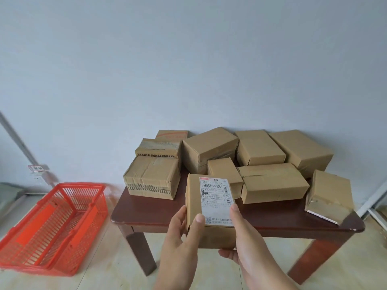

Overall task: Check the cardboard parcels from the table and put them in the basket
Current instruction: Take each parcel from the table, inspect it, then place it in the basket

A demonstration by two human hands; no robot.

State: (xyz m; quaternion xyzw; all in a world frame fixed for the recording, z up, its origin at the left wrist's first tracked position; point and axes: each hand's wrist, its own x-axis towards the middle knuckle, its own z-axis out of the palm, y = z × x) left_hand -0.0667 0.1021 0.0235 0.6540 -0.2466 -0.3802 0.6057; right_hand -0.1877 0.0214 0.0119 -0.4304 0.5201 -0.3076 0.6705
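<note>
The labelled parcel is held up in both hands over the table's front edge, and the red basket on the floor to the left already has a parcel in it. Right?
Not quite. The head view shows the red basket holding no parcel. The rest stands: the labelled parcel is held by the left hand and right hand over the front edge of the table, and the basket sits on the floor to the left.

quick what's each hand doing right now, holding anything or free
Left hand: grips the left side of the labelled parcel, thumb on its front.
Right hand: grips the same parcel from the right and underneath.
</note>
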